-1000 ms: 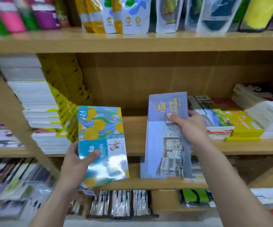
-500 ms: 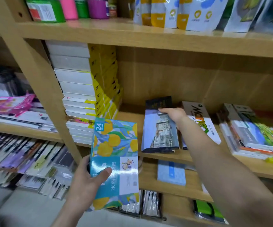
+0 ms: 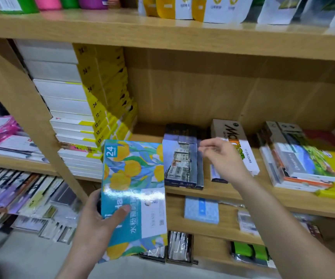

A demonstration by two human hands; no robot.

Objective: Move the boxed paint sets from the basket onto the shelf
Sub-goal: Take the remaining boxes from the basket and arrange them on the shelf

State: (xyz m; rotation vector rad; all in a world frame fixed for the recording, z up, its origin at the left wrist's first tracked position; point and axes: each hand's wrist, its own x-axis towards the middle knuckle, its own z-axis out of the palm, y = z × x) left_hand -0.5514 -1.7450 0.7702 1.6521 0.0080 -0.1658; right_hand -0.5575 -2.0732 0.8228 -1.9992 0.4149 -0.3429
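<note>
On the wooden shelf (image 3: 303, 204) lies a blue building-print paint box (image 3: 180, 164); the right hand (image 3: 225, 160) is beside it, fingers loose and empty. The left hand (image 3: 96, 224) clamps a teal lemon-patterned box (image 3: 134, 188), presumably next.

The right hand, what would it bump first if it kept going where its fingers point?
Probably the blue box with the building picture, lying on the shelf. The right hand points its fingers left toward it, but their height above it is unclear, so they might pass over.
</note>
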